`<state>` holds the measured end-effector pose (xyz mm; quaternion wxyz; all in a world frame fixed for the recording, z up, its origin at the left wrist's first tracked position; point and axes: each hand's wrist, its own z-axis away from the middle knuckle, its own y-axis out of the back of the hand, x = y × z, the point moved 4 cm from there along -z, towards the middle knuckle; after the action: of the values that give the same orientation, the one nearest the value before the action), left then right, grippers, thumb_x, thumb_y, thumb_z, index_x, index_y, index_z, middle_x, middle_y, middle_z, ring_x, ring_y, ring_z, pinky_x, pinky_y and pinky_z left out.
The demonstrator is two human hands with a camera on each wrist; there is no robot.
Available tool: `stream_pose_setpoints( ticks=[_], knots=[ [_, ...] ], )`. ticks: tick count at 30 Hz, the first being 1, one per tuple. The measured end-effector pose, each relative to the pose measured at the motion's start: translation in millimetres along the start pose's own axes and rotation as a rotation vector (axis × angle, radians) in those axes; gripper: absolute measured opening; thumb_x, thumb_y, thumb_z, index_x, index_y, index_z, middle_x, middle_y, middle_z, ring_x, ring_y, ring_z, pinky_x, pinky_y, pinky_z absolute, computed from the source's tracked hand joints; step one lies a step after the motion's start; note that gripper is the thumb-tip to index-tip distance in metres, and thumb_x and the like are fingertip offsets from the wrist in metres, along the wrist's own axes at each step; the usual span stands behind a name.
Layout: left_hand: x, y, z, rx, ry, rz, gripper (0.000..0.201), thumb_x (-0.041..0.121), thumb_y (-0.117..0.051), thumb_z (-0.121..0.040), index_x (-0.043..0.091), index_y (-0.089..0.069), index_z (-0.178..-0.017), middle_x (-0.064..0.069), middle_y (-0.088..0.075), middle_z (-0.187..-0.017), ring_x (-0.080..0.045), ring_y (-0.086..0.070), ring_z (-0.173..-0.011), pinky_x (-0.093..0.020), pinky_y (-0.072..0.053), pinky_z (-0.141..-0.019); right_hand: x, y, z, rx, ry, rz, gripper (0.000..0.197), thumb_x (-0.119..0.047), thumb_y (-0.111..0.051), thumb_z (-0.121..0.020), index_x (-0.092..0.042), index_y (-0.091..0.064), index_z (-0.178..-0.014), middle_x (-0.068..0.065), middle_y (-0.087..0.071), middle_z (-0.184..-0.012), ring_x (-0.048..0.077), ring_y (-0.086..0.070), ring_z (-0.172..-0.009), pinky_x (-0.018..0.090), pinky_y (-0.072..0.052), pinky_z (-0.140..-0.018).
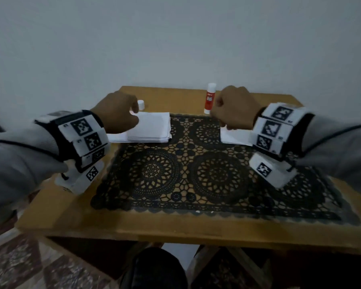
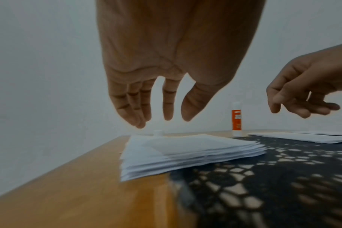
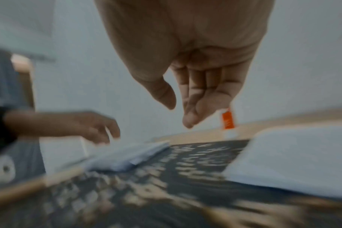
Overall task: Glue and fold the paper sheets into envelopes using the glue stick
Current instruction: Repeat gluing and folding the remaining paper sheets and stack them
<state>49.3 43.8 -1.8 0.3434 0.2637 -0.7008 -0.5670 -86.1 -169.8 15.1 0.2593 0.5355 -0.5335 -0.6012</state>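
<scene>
A stack of white paper sheets (image 1: pixel 152 128) (image 2: pixel 185 151) lies at the back left of the table. My left hand (image 1: pixel 131 113) (image 2: pixel 164 121) hovers just above it, fingers hanging relaxed and holding nothing. More white paper (image 1: pixel 236 137) (image 3: pixel 293 157) lies at the back right, partly under my right hand (image 1: pixel 219 117) (image 3: pixel 180 115), which is also empty and above the paper. The red-and-white glue stick (image 1: pixel 210 99) (image 2: pixel 236 121) stands upright at the back edge, just left of the right hand. Its white cap (image 1: pixel 141 104) (image 2: pixel 158 132) sits behind the stack.
A black lace mat (image 1: pixel 186 174) covers most of the wooden table (image 1: pixel 154 226). A plain wall rises right behind the table. Both wrists carry white marker-covered camera mounts. The right wrist view is motion-blurred.
</scene>
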Motion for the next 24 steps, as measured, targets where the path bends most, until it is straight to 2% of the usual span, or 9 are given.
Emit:
stream_pose_setpoints(
  ticks=[3, 6, 9, 12, 15, 17, 19, 21, 24],
  knots=[
    [50.6, 1.3, 3.4, 0.033, -0.228, 0.038, 0.022, 0.019, -0.060, -0.089, 0.014, -0.063, -0.110, -0.011, -0.059, -0.115, -0.025, -0.055, -0.102, -0.031, -0.040, -0.086, 40.1, 13.9, 21.0, 0.067, 0.011, 0.140, 0.025, -0.019, -0.058, -0.085, -0.001, -0.064, -0.069, 0.013, -0.066, -0.069, 0.029, -0.062, -0.066, 0.039, -0.055, -0.069],
    [111.3, -6.4, 8.8, -0.002, -0.432, 0.070, 0.022, 0.019, -0.058, -0.090, 0.014, -0.062, -0.111, -0.006, -0.061, -0.112, -0.016, -0.051, -0.095, -0.026, -0.036, -0.081, 77.4, 21.6, 31.9, 0.096, -0.001, 0.189, 0.024, -0.017, -0.057, -0.085, -0.008, -0.059, -0.063, 0.006, -0.060, -0.064, 0.025, -0.057, -0.066, 0.036, -0.050, -0.064],
    [158.1, -27.3, 4.2, -0.086, -0.537, 0.082, 0.029, 0.022, -0.057, -0.091, 0.016, -0.059, -0.119, -0.004, -0.062, -0.119, -0.020, -0.055, -0.107, -0.029, -0.039, -0.090, 106.0, 23.6, 35.6, 0.117, -0.020, 0.209, 0.022, -0.018, -0.055, -0.088, -0.008, -0.061, -0.069, 0.007, -0.062, -0.070, 0.024, -0.056, -0.068, 0.035, -0.047, -0.062],
    [187.8, -50.5, -7.8, -0.164, -0.571, 0.048, 0.035, 0.027, -0.057, -0.092, 0.019, -0.054, -0.127, -0.002, -0.058, -0.126, -0.020, -0.050, -0.117, -0.031, -0.038, -0.097, 126.4, 20.0, 34.3, 0.115, -0.059, 0.181, 0.027, -0.015, -0.057, -0.087, -0.008, -0.058, -0.061, 0.007, -0.060, -0.065, 0.023, -0.053, -0.062, 0.029, -0.036, -0.056],
    [205.0, -68.7, -19.3, -0.264, -0.562, -0.054, 0.044, 0.035, -0.056, -0.093, 0.021, -0.048, -0.134, -0.001, -0.051, -0.137, -0.021, -0.044, -0.125, -0.034, -0.037, -0.104, 133.7, 20.2, 30.8, 0.140, -0.067, 0.095, 0.033, -0.009, -0.057, -0.084, -0.010, -0.052, -0.052, 0.007, -0.059, -0.062, 0.020, -0.051, -0.059, 0.027, -0.034, -0.055],
    [212.5, -76.4, -25.8, -0.312, -0.543, -0.117, 0.047, 0.039, -0.057, -0.092, 0.023, -0.048, -0.135, -0.003, -0.050, -0.137, -0.022, -0.046, -0.123, -0.036, -0.040, -0.103, 136.0, 19.0, 29.4, 0.141, -0.067, 0.087, 0.032, -0.011, -0.058, -0.083, -0.015, -0.051, -0.052, 0.004, -0.060, -0.065, 0.015, -0.050, -0.061, 0.026, -0.034, -0.058],
    [217.0, -78.5, -31.5, -0.308, -0.540, -0.133, 0.046, 0.039, -0.060, -0.090, 0.022, -0.050, -0.131, -0.003, -0.052, -0.133, -0.022, -0.048, -0.120, -0.034, -0.041, -0.099, 138.4, 17.4, 27.5, 0.134, -0.076, 0.087, 0.029, -0.012, -0.058, -0.083, -0.014, -0.054, -0.055, 0.002, -0.060, -0.066, 0.015, -0.051, -0.063, 0.026, -0.034, -0.058],
    [219.3, -77.2, -36.2, -0.281, -0.549, -0.107, 0.040, 0.036, -0.064, -0.088, 0.020, -0.056, -0.124, -0.003, -0.055, -0.128, -0.021, -0.050, -0.117, -0.031, -0.041, -0.095, 138.6, 15.9, 27.3, 0.108, -0.073, 0.093, 0.031, -0.012, -0.058, -0.084, -0.015, -0.051, -0.054, -0.003, -0.053, -0.063, 0.015, -0.049, -0.064, 0.025, -0.032, -0.058],
    [220.0, -76.1, -39.6, -0.250, -0.571, -0.075, 0.030, 0.032, -0.067, -0.086, 0.019, -0.062, -0.113, -0.001, -0.059, -0.120, -0.019, -0.052, -0.112, -0.026, -0.038, -0.090, 138.0, 15.4, 27.2, 0.090, -0.069, 0.076, 0.031, -0.009, -0.057, -0.084, -0.015, -0.049, -0.055, -0.009, -0.046, -0.061, 0.008, -0.042, -0.059, 0.021, -0.028, -0.051]
  ],
)
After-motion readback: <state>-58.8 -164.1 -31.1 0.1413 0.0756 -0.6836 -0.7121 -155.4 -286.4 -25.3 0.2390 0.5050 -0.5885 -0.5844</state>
